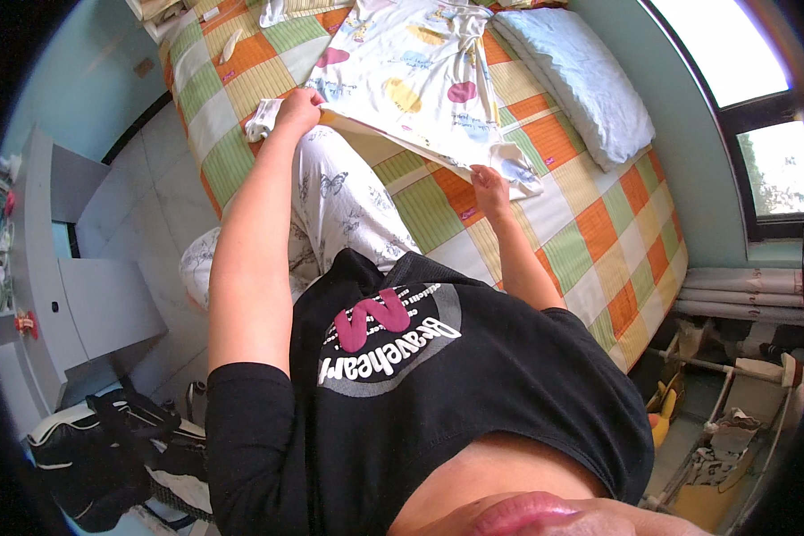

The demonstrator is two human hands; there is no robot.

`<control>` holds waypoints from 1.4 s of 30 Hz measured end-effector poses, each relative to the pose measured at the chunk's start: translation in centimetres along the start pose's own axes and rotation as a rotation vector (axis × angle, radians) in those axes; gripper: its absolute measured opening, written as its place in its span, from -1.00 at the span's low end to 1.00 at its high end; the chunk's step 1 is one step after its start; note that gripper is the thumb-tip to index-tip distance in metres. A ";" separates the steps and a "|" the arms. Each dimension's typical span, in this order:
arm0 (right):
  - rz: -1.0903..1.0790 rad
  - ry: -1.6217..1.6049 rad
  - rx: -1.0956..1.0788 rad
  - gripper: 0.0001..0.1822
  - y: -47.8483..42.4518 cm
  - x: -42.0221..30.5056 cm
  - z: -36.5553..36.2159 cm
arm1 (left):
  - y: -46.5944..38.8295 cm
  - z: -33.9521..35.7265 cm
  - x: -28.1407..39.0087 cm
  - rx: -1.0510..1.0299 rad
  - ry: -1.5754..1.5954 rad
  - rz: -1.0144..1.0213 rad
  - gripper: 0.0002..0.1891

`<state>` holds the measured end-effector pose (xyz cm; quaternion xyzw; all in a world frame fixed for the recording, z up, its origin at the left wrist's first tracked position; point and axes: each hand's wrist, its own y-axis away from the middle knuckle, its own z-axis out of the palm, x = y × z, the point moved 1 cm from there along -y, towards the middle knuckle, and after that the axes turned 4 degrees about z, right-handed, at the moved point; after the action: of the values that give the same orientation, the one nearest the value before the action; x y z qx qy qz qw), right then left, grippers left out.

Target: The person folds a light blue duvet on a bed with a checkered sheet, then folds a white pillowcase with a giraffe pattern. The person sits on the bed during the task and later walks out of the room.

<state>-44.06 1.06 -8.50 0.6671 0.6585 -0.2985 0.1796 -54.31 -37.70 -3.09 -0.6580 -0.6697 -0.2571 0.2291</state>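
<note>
A white printed garment with coloured spots lies spread on the bed, its far end cut off by the frame's top edge. My left hand pinches one corner of its near hem, above my knee in white butterfly-print trousers. At the hem's other corner, my right hand grips the cloth between thumb and fingers. Between both hands the hem is stretched and slightly raised, showing some of the inside. White bunched cloth rests on the bed beside each hand.
Beneath the garment is a checked patchwork bedspread. A folded pale blue quilt lies to the right by the window. A small white item lies far left. A grey cabinet, black bag and tubular rack stand around the bed.
</note>
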 end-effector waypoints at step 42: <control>1.311 -0.828 0.427 -0.75 3.2 10.3 -0.9 | 4.6 5.0 -17.5 0.193 0.399 -0.494 -0.71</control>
<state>-41.24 9.37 -14.81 0.7731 -0.0586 -0.4747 0.4165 -49.10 -47.84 -17.97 -0.3874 -0.7722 -0.3642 0.3478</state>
